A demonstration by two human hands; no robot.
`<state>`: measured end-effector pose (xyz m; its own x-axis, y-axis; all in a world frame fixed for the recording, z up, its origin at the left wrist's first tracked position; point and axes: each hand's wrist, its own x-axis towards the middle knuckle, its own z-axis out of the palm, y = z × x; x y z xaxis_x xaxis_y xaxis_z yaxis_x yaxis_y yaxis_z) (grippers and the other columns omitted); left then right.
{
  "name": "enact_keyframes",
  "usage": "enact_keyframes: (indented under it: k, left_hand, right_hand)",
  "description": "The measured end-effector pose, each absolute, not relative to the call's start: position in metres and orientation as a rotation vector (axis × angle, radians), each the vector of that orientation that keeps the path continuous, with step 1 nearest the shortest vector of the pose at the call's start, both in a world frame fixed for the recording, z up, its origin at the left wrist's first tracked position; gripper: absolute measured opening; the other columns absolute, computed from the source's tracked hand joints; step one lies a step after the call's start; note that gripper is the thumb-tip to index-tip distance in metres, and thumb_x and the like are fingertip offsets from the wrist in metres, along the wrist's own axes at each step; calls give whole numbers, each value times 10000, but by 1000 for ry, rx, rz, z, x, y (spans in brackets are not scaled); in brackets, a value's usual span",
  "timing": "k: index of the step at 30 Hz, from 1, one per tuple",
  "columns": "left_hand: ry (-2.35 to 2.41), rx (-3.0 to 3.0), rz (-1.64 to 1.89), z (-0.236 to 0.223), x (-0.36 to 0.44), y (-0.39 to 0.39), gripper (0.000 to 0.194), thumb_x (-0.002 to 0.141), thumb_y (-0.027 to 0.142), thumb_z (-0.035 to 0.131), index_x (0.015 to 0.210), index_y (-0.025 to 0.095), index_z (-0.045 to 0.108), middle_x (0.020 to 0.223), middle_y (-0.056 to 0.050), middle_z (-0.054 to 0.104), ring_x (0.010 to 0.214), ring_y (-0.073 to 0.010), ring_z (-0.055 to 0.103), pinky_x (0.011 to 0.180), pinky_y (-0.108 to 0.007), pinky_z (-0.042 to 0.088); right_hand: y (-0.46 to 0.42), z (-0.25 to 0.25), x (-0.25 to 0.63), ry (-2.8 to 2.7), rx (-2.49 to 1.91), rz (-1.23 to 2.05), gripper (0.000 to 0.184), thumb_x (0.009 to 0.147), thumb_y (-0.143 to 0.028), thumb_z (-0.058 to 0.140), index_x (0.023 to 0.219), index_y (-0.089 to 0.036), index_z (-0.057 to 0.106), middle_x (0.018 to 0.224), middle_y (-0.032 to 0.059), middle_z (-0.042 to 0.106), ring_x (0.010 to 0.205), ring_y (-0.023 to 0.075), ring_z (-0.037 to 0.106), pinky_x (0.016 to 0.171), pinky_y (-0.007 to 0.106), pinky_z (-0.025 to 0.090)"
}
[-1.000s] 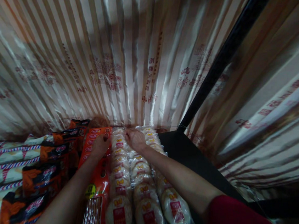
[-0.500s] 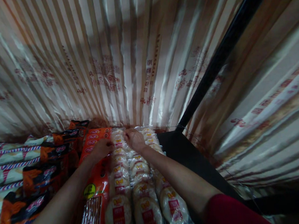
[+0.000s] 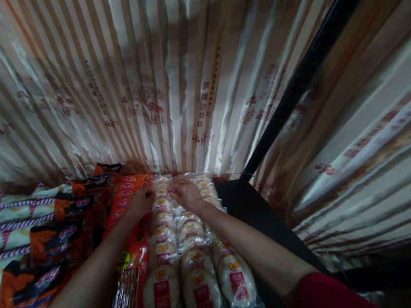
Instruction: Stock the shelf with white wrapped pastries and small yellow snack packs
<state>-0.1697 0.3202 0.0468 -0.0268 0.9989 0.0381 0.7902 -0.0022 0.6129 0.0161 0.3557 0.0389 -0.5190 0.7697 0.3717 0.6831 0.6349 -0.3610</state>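
A clear bag of round white rice crackers (image 3: 192, 253) with red and yellow labels lies lengthwise in front of me on a shelf. My left hand (image 3: 139, 202) rests on its far left part, fingers curled and pressing on the bag. My right hand (image 3: 183, 192) lies on the bag's far end, fingers bent down on the plastic. Both forearms reach forward over the bag. A red sleeve (image 3: 323, 298) covers my right upper arm.
An orange snack bag (image 3: 128, 260) lies just left of the crackers. Dark orange and black packets (image 3: 49, 239) and striped packets (image 3: 0, 229) fill the left. A striped shiny curtain (image 3: 146, 82) hangs behind. A black post (image 3: 313, 59) and dark shelf surface (image 3: 255, 212) are on the right.
Both hands have drawn slightly nearer to me along the cracker bag, and the bag has shifted a little with them. The view has dipped a bit.
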Motion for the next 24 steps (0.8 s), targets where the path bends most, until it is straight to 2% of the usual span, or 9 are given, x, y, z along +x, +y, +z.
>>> enact_keyframes:
  k: [3,10,16,19,22,24]
  left_hand:
    - [1889,1858,694,47,-169,319,191,748,182,469,770,155,656,806,-48,682,720,-155,604,658,-236,427]
    - [1883,1785,756,47,-169,317,199,755,180,471,835,143,649,867,-61,679,785,-156,600,729,-245,436]
    - [2064,1607,694,52,-174,313,225,768,238,483,912,105,593,908,-99,663,788,-159,593,668,-234,424]
    - [2103,1587,567,55,-177,311,189,767,244,463,828,123,594,788,-65,655,689,-142,575,590,-224,388]
    - [1889,1678,428,57,-181,309,216,751,283,452,643,144,577,573,-12,586,556,-129,524,515,-227,341]
    - [1698,1707,394,56,-183,306,226,712,324,492,599,146,574,524,3,559,516,-125,502,501,-231,333]
  right_hand:
    - [355,39,14,-2320,-1193,255,37,772,-229,623,767,-203,650,792,17,630,820,148,535,793,250,402]
    - [352,38,11,-2307,-1124,236,51,779,-168,586,759,-185,630,793,25,628,810,156,535,779,247,401]
    - [353,32,9,-2277,-1154,297,96,761,-109,548,755,-186,606,783,28,604,799,155,530,741,243,403]
    - [352,34,9,-2283,-1164,309,106,758,-107,530,737,-192,591,764,20,589,766,148,522,725,242,398]
    - [351,35,9,-2283,-1163,305,110,754,-105,522,725,-194,581,758,16,587,759,146,521,723,240,395]
    - [350,35,9,-2276,-1161,292,105,757,-113,522,718,-194,576,758,16,589,761,148,522,722,241,395]
